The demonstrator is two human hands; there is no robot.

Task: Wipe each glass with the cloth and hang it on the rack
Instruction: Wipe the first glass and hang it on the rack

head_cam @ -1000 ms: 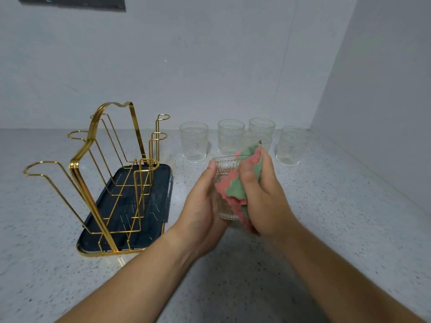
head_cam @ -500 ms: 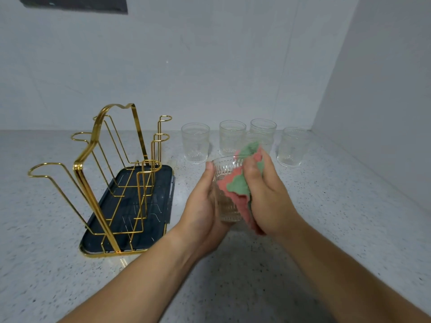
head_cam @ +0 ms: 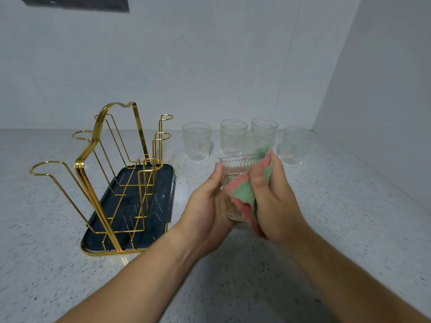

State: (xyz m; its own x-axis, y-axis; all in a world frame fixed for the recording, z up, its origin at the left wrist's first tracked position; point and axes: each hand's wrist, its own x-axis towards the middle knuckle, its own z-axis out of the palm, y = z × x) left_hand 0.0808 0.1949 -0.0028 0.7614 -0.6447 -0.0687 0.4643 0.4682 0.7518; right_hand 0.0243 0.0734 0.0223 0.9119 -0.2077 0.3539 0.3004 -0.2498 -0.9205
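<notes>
Worktop (head_cam: 363, 231): pale grey speckled stone, dark flecks throughout. Back wall (head_cam: 210, 61): plain off-white, with faint vertical seams. Right wall (head_cam: 387, 85): same finish, meets the back wall in a corner at far right. Dark rectangular panel (head_cam: 77, 3) at top left of the back wall, cut by the frame edge; possibly a socket plate, unclear. Light: even, diffuse, soft shadows on the worktop.

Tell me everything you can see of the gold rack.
The gold rack is shiny wire, metal by its look, with a tall arched centre band and looped arms angling out to both sides. It stands upright in a dark tray with a gold rim, on the speckled countertop, at the left of the view. All its arms are bare, and nothing else touches it.
</notes>
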